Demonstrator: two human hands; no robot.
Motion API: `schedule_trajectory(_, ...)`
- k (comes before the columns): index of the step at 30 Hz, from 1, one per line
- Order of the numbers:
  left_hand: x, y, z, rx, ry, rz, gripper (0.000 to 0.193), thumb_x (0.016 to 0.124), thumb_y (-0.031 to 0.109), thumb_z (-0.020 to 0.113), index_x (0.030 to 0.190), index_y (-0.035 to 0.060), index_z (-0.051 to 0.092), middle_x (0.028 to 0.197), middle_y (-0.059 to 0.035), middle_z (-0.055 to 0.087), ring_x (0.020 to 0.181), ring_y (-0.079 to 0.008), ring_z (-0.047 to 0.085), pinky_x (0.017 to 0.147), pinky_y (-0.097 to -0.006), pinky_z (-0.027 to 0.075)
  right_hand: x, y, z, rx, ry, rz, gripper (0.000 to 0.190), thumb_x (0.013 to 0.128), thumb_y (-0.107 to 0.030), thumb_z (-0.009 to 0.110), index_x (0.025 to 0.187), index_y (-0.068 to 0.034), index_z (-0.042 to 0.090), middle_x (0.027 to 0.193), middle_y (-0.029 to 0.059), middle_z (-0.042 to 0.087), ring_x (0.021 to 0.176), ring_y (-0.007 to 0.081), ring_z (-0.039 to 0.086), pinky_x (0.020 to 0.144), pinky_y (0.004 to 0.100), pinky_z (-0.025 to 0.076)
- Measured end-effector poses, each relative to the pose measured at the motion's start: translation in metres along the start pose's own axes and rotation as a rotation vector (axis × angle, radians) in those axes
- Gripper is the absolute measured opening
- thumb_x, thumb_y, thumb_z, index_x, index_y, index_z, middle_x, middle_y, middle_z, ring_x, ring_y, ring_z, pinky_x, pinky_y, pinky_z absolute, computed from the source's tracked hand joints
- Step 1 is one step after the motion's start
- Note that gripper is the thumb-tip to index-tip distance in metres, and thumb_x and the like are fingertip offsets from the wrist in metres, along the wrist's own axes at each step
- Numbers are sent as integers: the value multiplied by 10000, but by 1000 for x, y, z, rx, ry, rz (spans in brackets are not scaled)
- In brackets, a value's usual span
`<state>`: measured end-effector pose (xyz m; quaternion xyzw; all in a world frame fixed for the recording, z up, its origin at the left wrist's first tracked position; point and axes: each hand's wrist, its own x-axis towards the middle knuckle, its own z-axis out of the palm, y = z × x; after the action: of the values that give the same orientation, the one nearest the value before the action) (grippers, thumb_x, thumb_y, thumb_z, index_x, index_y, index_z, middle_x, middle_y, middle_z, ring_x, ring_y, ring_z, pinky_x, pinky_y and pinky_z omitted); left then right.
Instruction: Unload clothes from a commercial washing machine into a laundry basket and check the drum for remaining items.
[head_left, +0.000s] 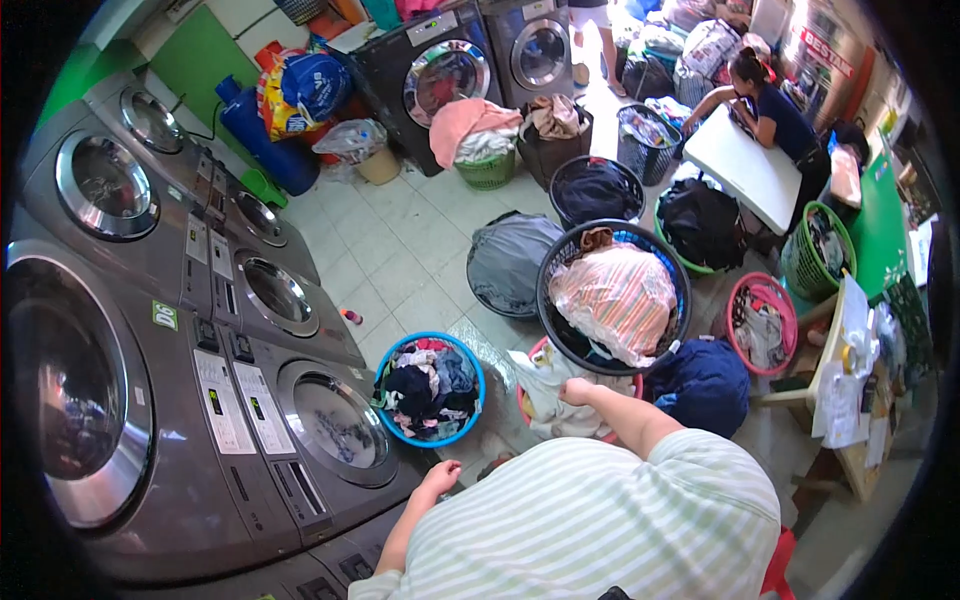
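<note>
My right hand (577, 391) is closed on a white cloth (538, 376), part of the white laundry piled in a pink basket (638, 386). Close to the washers, my left hand (442, 477) hangs with its fingers curled and nothing visible in it. Beyond it stands a blue round basket (480, 375) heaped with dark and mixed clothes (431, 386). A large black basket (547, 285) overlaps the far side of the pink one and bears a striped cloth bundle (619, 296). To its right lies a dark blue cloth bundle (701, 386).
Stacked front-load washers and dryers (337, 424) line the left side. A grey covered basket (510, 262) and several other laundry baskets crowd the tiled floor (401, 255). A person (780, 112) leans on a white table (742, 169). A wooden table (832, 360) stands at right.
</note>
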<state>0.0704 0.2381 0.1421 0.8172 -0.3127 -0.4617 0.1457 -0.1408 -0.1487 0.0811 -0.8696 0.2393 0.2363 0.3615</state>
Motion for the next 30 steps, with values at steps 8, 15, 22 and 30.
schedule_trajectory(8, 22, -65, -37, 115, -192, 36, 320, 835, 267, 575, 1084, 72, 622, 990, -142, 657, 916, -268, 631, 813, -367, 489, -26, 73, 96, 235, 74, 347, 381, 784, -344, 573, 971, -25, 661, 1044, 230, 612, 995, 353, 589, 844, 413, 475)
schedule_trajectory(15, 49, -81, -108, 221, -182, -92, 317, 834, 274, 574, 1081, 82, 626, 1018, -149, 649, 955, -291, 617, 845, -372, 481, -27, -12, 119, 219, 11, 436, 345, 795, -332, 578, 972, -53, 674, 962, 189, 652, 890, 329, 631, 802, 406, 488)
schedule_trajectory(22, 75, -98, -146, 141, -133, -9, 286, 850, 228, 571, 1070, 51, 618, 999, -153, 652, 941, -277, 625, 830, -360, 483, 26, -88, 89, 406, -12, 447, 344, 832, -338, 558, 1031, -79, 665, 1032, 183, 637, 972, 326, 604, 855, 396, 463)
schedule_trajectory(30, 69, -112, -168, 175, -176, -20, 301, 854, 246, 570, 1097, 74, 613, 1007, -131, 653, 937, -256, 626, 843, -351, 479, 49, -98, 75, 434, 87, 506, 342, 818, -325, 579, 1035, -74, 661, 1016, 159, 650, 960, 312, 608, 847, 386, 467)
